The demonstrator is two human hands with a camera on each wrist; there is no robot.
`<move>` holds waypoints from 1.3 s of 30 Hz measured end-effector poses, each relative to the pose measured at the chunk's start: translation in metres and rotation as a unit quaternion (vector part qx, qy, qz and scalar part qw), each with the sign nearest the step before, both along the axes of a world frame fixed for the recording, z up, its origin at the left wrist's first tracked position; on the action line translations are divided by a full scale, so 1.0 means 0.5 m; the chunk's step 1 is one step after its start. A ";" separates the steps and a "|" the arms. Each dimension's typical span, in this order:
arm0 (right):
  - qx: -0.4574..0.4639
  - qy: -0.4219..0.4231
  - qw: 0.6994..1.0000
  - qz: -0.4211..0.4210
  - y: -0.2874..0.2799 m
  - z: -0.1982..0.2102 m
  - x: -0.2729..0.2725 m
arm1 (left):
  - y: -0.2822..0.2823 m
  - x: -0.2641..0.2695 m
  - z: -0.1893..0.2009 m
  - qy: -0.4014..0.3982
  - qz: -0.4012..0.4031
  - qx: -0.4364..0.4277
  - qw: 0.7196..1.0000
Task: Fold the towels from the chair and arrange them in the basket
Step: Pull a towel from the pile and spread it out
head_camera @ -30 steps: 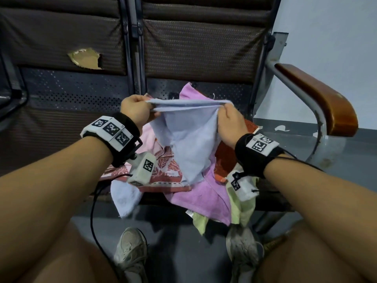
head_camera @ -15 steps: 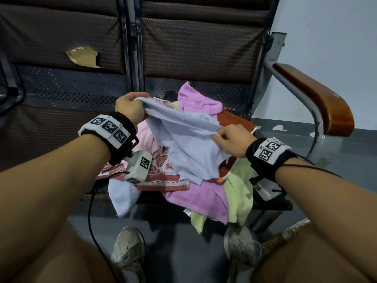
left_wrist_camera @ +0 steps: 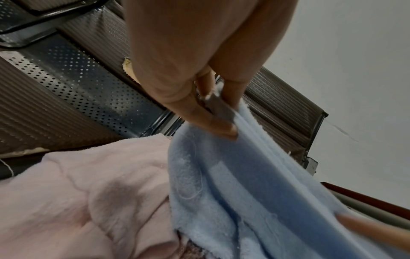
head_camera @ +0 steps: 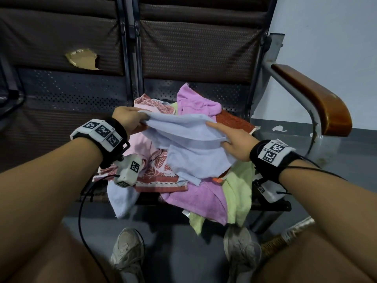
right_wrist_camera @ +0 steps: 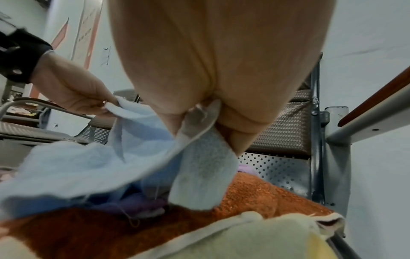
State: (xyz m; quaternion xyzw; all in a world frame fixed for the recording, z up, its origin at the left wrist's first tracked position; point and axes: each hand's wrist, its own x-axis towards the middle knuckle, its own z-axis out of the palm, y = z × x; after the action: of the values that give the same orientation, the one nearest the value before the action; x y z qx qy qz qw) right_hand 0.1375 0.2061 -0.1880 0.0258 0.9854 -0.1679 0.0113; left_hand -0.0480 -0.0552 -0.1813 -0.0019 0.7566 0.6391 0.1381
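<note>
Pink (head_camera: 195, 199), green (head_camera: 238, 186) and rust (head_camera: 232, 120) towels crowded the chair (head_camera: 204, 48) at frame centre. Your left hand (head_camera: 127, 119) and right hand (head_camera: 234, 142) each pinched the limp, pale-blue towel (head_camera: 189, 144).

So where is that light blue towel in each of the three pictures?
Head: blue towel at centre, stretched between both hands over the pile.
Left wrist: it fills the lower right, running down from the fingers.
Right wrist: it spreads across the left and centre.
Shared landmark: the wooden armrest, at the right edge in every view.
</note>
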 end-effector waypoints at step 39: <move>-0.071 0.126 0.982 -0.119 0.014 0.367 0.053 | -0.003 0.057 0.305 0.280 -0.058 0.060 0.956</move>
State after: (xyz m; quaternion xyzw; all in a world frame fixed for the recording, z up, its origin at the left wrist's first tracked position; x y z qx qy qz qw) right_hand 0.1639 0.2131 -0.0047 0.1212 0.9543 -0.2396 -0.1308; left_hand -0.0196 -0.0569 -0.0286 0.2293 0.7240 0.6492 -0.0427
